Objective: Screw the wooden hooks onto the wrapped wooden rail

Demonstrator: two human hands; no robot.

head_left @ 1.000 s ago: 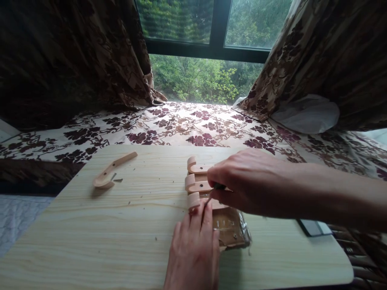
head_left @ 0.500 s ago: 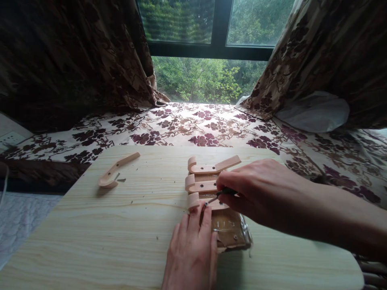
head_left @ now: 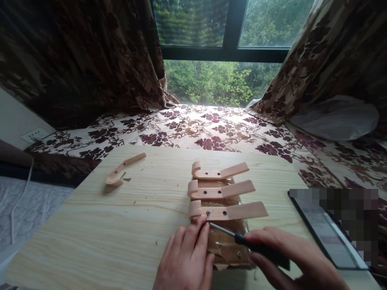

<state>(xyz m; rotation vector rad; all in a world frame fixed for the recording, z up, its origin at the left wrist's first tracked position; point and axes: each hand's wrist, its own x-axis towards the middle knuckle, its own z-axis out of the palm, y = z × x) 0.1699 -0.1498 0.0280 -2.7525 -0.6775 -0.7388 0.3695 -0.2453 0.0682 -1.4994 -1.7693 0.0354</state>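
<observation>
My right hand [head_left: 302,253] is closed around the black handle of a screwdriver [head_left: 240,238]. Its metal shaft points left, the tip close to the fingertips of my left hand [head_left: 186,253]. That hand lies with fingers stretched out over the left side of a brown, tape-wrapped block [head_left: 229,241], touching the near edge of the closest wooden hook [head_left: 242,210]. A screw head shows in this hook's left hole. Behind it, a middle wooden hook [head_left: 228,190] and a far wooden hook [head_left: 226,171] lie across the block, each with two dark holes.
Another wooden hook [head_left: 121,171] lies at the table's left, beside loose screws [head_left: 127,179]. Small dark bits dot the pale wooden table [head_left: 99,241]. A dark-edged flat device [head_left: 326,229], partly pixelated, stands at the right. A flowered cloth [head_left: 193,125] covers the window ledge.
My right hand has drawn back toward me and right with the screwdriver, whose tip has left the screw in the nearest hook. The view has shifted, bringing the device at the right into sight.
</observation>
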